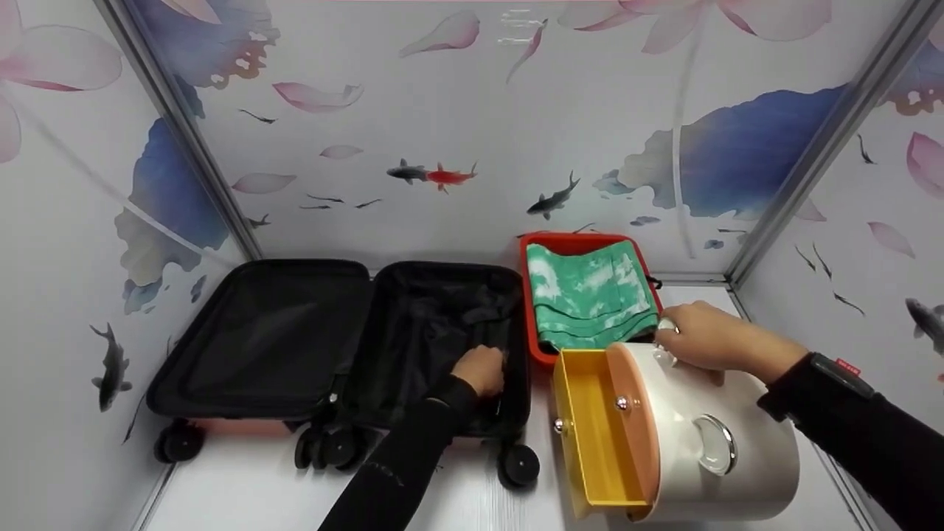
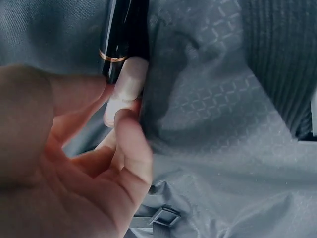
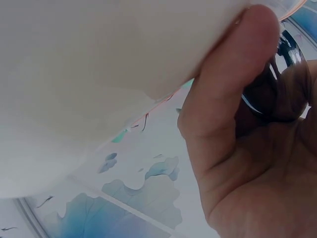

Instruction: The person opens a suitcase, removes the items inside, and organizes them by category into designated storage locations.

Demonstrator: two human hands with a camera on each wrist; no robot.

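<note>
Inside the right half of an open black-lined suitcase (image 1: 428, 310) is my left hand (image 1: 481, 370). Close up in the left wrist view, its thumb and fingers pinch the end of a slim black cosmetic tube (image 2: 116, 37) with a gold ring. Whether the pale, shiny shape beside the tube is a fingertip or another item, I cannot tell. My right hand (image 1: 700, 335) grips a shiny metal handle (image 3: 285, 84) on a white rounded drawer box (image 1: 686, 413) with an orange front. Its yellow drawer (image 1: 597, 435) is pulled out to the left.
The suitcase's other half (image 1: 258, 339) lies open at left, wheels facing me. Behind the drawer box stands a red bin (image 1: 527, 295) holding folded green-and-white cloth (image 1: 590, 291). A second handle (image 1: 719, 444) is on the box. Printed walls (image 1: 472, 110) enclose the table.
</note>
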